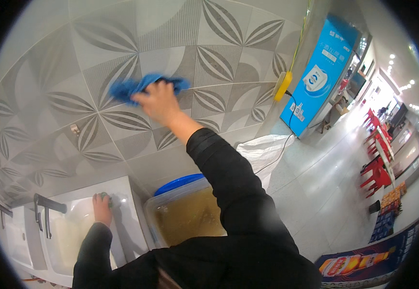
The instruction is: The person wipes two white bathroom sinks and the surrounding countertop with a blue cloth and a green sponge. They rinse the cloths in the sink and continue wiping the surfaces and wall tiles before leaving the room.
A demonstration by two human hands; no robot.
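Observation:
My right hand (160, 101) is stretched out to the patterned wall tiles (213, 65), gripping a blue cloth (126, 90) against or close to them; the cloth is blurred. Lower left, my left hand (102, 210) rests at the rim of a white washbasin (65, 231), its fingers over a small green thing (107, 197) that is mostly hidden. Beside that hand stands a dark tap (50, 204) over the basin.
A clear plastic tub (188, 213) of murky brownish water stands right of the basin, a blue basin rim (177, 183) behind it. Further right are a white sack (267, 148), a yellow power strip (283, 86) with a cable and a blue fridge (321, 76). Red chairs (375, 173) stand beyond.

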